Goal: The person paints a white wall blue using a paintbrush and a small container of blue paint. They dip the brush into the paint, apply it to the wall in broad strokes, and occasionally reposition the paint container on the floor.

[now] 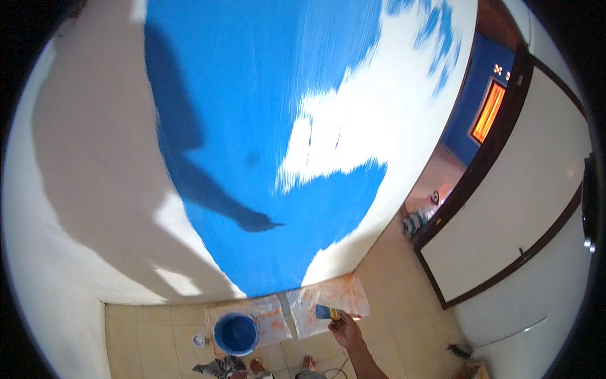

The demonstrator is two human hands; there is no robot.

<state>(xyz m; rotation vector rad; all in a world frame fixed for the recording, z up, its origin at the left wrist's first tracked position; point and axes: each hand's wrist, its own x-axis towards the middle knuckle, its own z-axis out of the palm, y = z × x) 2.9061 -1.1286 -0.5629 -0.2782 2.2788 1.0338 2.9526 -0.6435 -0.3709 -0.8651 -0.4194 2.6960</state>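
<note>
My right hand grips a paintbrush with blue paint on its bristles. The brush is held over a sheet on the floor, apart from the wall. To its left, a blue bucket with dark blue paint inside stands partly on another stained sheet. Ahead rises a white wall with a broad blue painted area. Skin at the bottom edge, beside a crumpled grey cloth, may be part of my left hand; too little shows to be sure.
A small round container sits left of the bucket. My bare feet are on the tiled floor. A white door with a dark frame stands at the right, beside an opening into a blue-walled room. A cable lies near my feet.
</note>
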